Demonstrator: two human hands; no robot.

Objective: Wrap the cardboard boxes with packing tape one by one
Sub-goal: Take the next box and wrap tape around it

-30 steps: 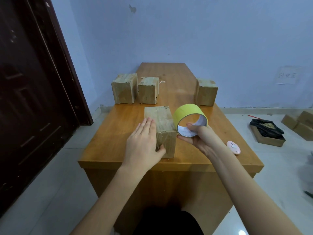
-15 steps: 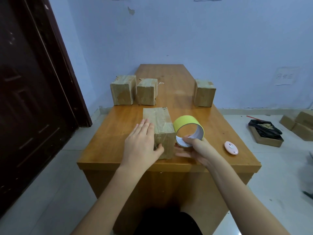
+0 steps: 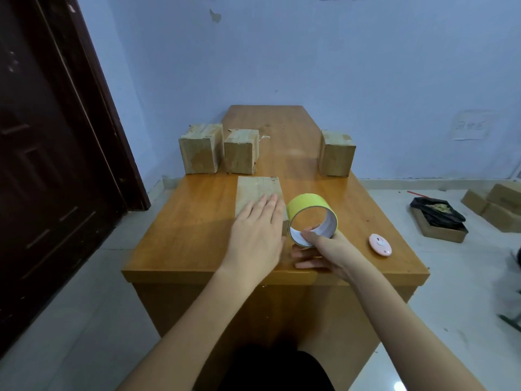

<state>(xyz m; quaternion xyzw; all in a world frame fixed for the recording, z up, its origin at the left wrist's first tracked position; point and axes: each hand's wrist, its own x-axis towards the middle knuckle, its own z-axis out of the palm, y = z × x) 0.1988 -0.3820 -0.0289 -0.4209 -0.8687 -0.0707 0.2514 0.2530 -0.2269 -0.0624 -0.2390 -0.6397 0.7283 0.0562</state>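
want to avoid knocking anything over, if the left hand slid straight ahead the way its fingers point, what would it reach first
The left hand lies flat on the near box, fingers pointing away. Past that box's far edge, the middle box of the back row looks first in line, though depth is hard to judge.

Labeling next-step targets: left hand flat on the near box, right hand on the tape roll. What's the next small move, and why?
Probably run the roll along the near box, laying tape on it. The right hand holds the roll low, right beside that box, with a thumb inside the core, while the left hand presses flat on the box top to steady it. Whether any tape is stuck down yet cannot be told.
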